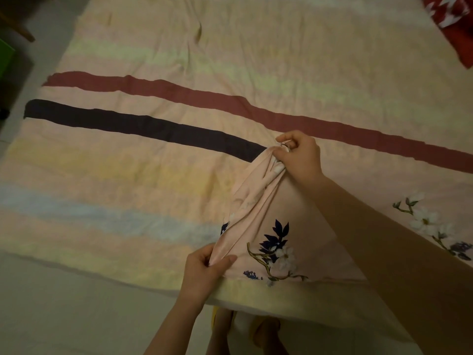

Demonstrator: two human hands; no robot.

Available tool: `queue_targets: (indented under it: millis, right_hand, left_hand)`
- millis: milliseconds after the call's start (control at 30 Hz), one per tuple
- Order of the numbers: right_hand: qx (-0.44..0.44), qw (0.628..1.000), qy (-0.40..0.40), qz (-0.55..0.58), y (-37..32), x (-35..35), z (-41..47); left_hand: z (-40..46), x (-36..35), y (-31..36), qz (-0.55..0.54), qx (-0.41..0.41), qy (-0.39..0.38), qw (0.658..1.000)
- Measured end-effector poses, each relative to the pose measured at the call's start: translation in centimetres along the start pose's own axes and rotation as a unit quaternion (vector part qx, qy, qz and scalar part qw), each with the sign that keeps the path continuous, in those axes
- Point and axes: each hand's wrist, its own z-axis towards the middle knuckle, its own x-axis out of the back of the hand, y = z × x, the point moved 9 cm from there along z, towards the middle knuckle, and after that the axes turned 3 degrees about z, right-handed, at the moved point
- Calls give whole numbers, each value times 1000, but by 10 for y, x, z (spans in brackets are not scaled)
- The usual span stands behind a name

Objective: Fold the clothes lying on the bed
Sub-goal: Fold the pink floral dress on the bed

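Around me, a red patterned cloth [446, 24] sits at the far right corner of the bed, and a green box [5, 60] stands on the pale floor to the left, beside a wooden leg [24, 32]. Nothing lies between my hands and the garment. The bedsheet [128, 175] is soft and creased, pale pink with faded yellow, green and blue bands, plus one maroon stripe [230, 103] and one dark stripe [143, 126] running across it. The pink floral garment [271, 213] lies at the near edge of the bed, smooth and thin, printed with navy leaves and white blossoms, gathered into long folds between my hands. My left hand [204, 270] pinches its near edge, thumb on top; my right hand [299, 155] grips the bunched far end, lifted off the sheet
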Motion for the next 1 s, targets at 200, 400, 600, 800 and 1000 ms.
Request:
queue_targets:
  millis: [200, 400, 600, 800, 1000]
  right_hand:
    - [34, 998, -41, -25, -44, -28, 12]
    - [32, 996, -63, -50, -54, -77, 20]
    - [5, 996, -81, -22, -39, -99, 18]
    - [-89, 967, -146, 190, -28, -107, 5]
    - [7, 983, -100, 156, -29, -65, -6]
  left_hand:
    - [-11, 4, -5, -26, 12, 17, 999]
    - [-12, 19, -16, -23, 16, 35, 999]
    - [-7, 23, -26, -18, 40, 21, 999]
    - [-2, 25, -26, -15, 60, 11, 998]
    - [-1, 25, -25, -23, 70, 9, 997]
